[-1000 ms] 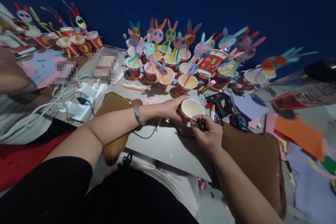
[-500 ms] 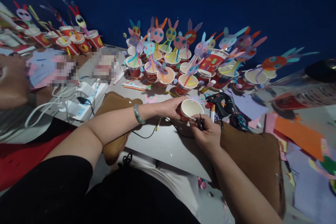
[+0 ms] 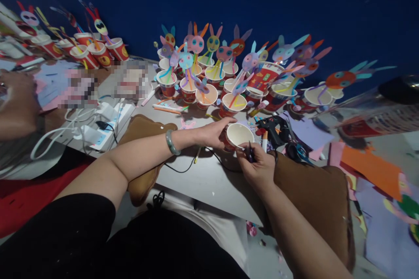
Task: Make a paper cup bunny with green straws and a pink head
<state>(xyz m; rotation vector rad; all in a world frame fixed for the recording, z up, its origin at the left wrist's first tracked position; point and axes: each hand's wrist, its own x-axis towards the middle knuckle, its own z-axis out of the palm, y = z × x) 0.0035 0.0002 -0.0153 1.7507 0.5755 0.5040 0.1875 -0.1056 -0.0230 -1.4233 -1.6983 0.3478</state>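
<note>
My left hand (image 3: 214, 133) is wrapped round the left side of a paper cup (image 3: 240, 135) with a white inside and a red outside. The cup's mouth is turned up and tilted toward me. At its near right rim is my right hand (image 3: 257, 161), with the fingers closed on a small dark pointed tool (image 3: 250, 153); its exact kind is too small to tell. My fingers cover the cup's lower wall and most of the tool.
Behind stand several decorated cups (image 3: 214, 96) with paper rabbit heads. A black glue gun (image 3: 278, 130) lies right of the cup, near brown cushions (image 3: 312, 200). At left are a power strip (image 3: 109, 128) with cables and another person's hand (image 3: 16, 96). A clear bottle (image 3: 373, 115) is at right.
My hands and the cup stay almost in place. At the left edge, the other person's hand has shifted a little, with its fingers now showing.
</note>
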